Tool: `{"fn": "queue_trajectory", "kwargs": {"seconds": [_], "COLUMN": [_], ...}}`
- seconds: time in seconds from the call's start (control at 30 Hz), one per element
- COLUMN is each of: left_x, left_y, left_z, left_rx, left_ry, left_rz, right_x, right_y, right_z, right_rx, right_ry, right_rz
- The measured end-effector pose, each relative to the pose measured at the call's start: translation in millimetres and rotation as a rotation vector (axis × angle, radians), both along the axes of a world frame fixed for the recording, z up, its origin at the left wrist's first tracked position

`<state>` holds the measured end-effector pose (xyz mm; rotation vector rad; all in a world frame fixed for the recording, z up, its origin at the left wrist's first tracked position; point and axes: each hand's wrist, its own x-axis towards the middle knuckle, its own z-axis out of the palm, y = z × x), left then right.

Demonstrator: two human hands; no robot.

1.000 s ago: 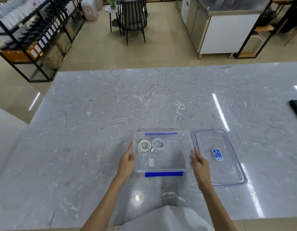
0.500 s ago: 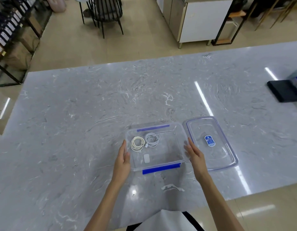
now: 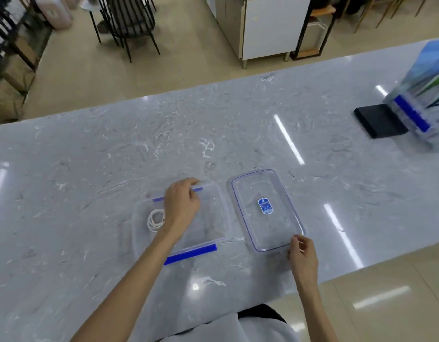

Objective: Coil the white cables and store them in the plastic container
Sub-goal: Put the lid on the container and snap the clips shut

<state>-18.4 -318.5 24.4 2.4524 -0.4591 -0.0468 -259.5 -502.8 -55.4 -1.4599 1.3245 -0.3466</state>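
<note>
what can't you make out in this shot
- Head view: the left hand covers the middle of the container, so only one coiled cable shows; anything else inside is hidden.
- Whether the right hand grips the lid or only touches its near corner: fingers too small.
- The lid's label: text too small.
- The box at the right: blurred and cut by the edge.

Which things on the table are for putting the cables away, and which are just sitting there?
For the job:
- plastic container
- coiled white cable inside it
- lid, beside the container
- left hand over the container
- right hand at the lid's near corner

Just sitting there:
- black flat thing
- blurry box with blue clip
- chair
</note>
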Motion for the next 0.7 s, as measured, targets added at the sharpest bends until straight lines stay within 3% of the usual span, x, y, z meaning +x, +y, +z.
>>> {"fn": "queue_trajectory", "kwargs": {"seconds": [0.17, 0.27, 0.33, 0.5, 0.7], "left_x": [24.1, 31.6, 29.5, 27.8, 33.7], "left_y": [-123.0, -165.9, -174.7, -169.9, -168.9], "left_z": [-17.2, -40.0, -57.0, -82.7, -92.4], "left_rx": [0.291, 0.564, 0.643, 0.584, 0.573], "left_ry": [0.15, 0.285, 0.31, 0.178, 0.221], "left_rz": [-0.339, -0.45, -0.471, -0.415, -0.394], "right_x": [-18.0, -16.8, -13.8, -9.9, -4.2], "right_y": [-16.4, -22.1, -27.6, -41.4, -41.0], "right_z": [-8.8, -4.3, 0.1, 11.2, 20.5], "right_rx": [0.218, 0.31, 0.369, 0.567, 0.555], "right_ry": [0.013, 0.013, 0.032, -0.058, -0.117], "right_rz": [0.026, 0.03, 0.026, 0.003, 0.034]}}
